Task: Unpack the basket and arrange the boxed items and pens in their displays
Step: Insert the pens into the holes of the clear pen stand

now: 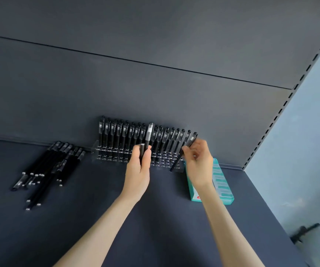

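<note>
The slanted pen [182,153] is hanging at the right end of the clear rack [116,153], the right hand [198,162] pinching it in its fingertips. The left hand [139,166] is gripping an upright pen [149,133] mid-row. This looks like the slotting step, and next it's needing a free hole lined up. Loose pens [45,166] are waiting on the shelf [155,218], with a teal box [222,184] lying to the right.

Legible text: none. Teal box [222,182] — pale bands and a small red mark, blurred past reading; pens [124,132] — markings too small to tell.
</note>
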### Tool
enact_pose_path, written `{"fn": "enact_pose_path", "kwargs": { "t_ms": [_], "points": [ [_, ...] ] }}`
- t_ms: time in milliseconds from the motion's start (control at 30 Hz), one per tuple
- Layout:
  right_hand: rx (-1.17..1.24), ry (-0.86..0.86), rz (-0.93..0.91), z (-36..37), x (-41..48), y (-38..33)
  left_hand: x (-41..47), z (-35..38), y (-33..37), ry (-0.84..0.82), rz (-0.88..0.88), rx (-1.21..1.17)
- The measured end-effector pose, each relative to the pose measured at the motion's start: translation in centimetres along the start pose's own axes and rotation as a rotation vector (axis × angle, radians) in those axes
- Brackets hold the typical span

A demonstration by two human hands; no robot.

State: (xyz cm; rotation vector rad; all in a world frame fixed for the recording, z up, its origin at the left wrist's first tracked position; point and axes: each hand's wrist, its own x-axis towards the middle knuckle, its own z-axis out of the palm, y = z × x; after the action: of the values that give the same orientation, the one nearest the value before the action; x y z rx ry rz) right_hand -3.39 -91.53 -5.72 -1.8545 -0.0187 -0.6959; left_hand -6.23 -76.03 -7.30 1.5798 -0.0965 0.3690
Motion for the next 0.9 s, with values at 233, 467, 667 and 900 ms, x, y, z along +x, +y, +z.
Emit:
{"fn": "enact_pose_path", "kwargs": {
  "t_ms": [233,467,667,900],
  "points": [
    [0.011,0.021,-0.086,1.9,2.4,-0.1,-1.2,-0.4,-4.1,-0.045,0.057,0.132],
    [-0.086,-0.03,-0.125,3.1,3.5,0.3,-0.5,-0.8,-4.9,0.02,-0.032,0.057],
    [-0.244,-0.069,-0.211,3.2,3.7,0.3,-0.3,-0.7,-4.8,0.038,-0.045,0.009],
    [-0.373,-0.081,-0.261,3.2,3.9,0.3,-0.4,-0.6,-4.4,0.004,-0.075,-0.012]
  ]
}}
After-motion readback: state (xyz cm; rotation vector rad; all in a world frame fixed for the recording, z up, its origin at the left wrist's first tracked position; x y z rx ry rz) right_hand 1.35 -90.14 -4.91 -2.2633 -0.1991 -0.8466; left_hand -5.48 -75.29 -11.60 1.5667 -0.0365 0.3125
